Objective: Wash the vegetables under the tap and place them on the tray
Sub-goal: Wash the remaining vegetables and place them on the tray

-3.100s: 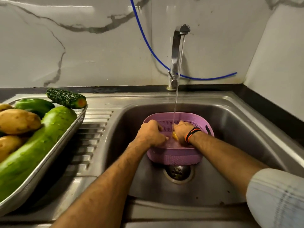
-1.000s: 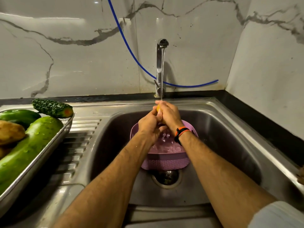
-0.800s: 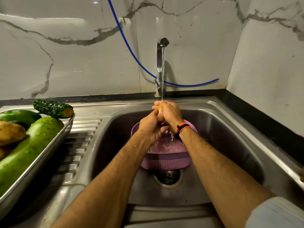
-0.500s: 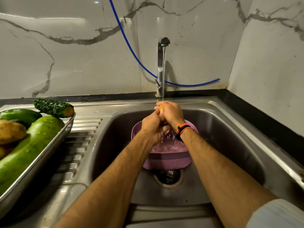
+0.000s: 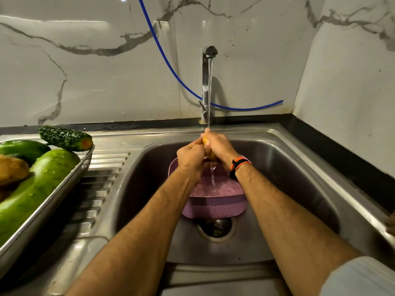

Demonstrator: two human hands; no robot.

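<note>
Both hands are raised over the sink under the running tap (image 5: 209, 52). My left hand (image 5: 190, 155) and my right hand (image 5: 218, 146) grip a small yellow-orange vegetable (image 5: 206, 142) between them; only slivers of it show. Water runs off the hands into the purple basket (image 5: 215, 205) below, which sits over the drain. On the left drainboard a steel tray (image 5: 64, 189) holds a long green gourd (image 5: 36, 184), a dark bitter gourd (image 5: 65, 138), another green vegetable (image 5: 22, 147) and a potato (image 5: 11, 169).
The steel sink (image 5: 299, 178) has a drain (image 5: 215, 228) just in front of the basket. A blue hose (image 5: 171, 67) hangs along the marble wall behind the tap. A ribbed drainboard (image 5: 100, 178) lies between tray and basin.
Three seconds ago both hands were down in the basket; they have lifted the yellow vegetable up into the stream. Over the last second they only rub it slightly in place.
</note>
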